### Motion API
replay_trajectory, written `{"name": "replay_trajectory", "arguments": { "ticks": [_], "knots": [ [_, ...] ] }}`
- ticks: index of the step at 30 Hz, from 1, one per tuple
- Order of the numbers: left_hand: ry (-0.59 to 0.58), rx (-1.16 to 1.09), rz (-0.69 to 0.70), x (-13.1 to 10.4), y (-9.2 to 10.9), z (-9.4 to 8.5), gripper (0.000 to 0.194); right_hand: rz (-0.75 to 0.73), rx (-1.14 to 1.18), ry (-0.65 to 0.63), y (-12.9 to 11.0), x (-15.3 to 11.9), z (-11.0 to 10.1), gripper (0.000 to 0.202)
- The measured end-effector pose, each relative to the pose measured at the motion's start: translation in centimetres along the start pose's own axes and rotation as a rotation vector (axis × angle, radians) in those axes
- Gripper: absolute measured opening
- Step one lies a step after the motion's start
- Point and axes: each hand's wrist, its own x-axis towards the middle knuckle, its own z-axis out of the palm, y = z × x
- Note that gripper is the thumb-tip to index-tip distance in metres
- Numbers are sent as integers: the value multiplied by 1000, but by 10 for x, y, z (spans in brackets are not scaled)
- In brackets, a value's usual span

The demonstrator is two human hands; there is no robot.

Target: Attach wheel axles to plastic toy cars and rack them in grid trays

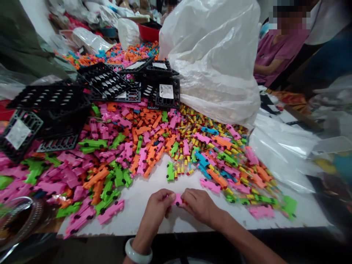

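Observation:
A small pink toy car (178, 199) with black wheels is pinched between my two hands, low over the front of the white table (132, 216). My left hand (159, 203) grips its left end. On its right end are the closed fingers of my right hand (202, 205); a bit of red shows there, too small to name. Loose toy cars in pink, orange and green (110, 176) lie heaped to the left. Beyond my hands stands a green toy car (170, 171), beside small clear tubes with yellow and red ends (181, 165).
Black plastic trays (104, 80) are stacked behind the left heap. A large white plastic bag (211, 62) stands at the back, clear plastic bags (283, 150) lie at right. A glass bowl (22, 220) sits front left. A person in a pink shirt (283, 55) sits back right.

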Motion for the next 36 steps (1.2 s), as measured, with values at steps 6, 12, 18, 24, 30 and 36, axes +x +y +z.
{"name": "replay_trajectory", "arguments": {
  "ticks": [6, 12, 18, 24, 30, 36],
  "knots": [
    [447, 483, 491, 27, 29, -20, 42, 281, -306, 346, 64, 4, -72, 30],
    [316, 684, 667, 76, 18, -5, 34, 233, -140, 285, 45, 25, -32, 28],
    [377, 647, 492, 68, -7, -21, 44, 47, -20, 24, 23, 44, 25, 24],
    [310, 38, 263, 38, 1, -25, 60, 48, 111, 73, 24, 51, 19, 18],
    [188, -378, 154, 20, 12, -5, 51, 407, 607, 139, -1, 35, 8, 17],
    [142, -246, 108, 15, 8, 0, 35, 640, 908, 254, -1, 28, 8, 22]
  ]
}}
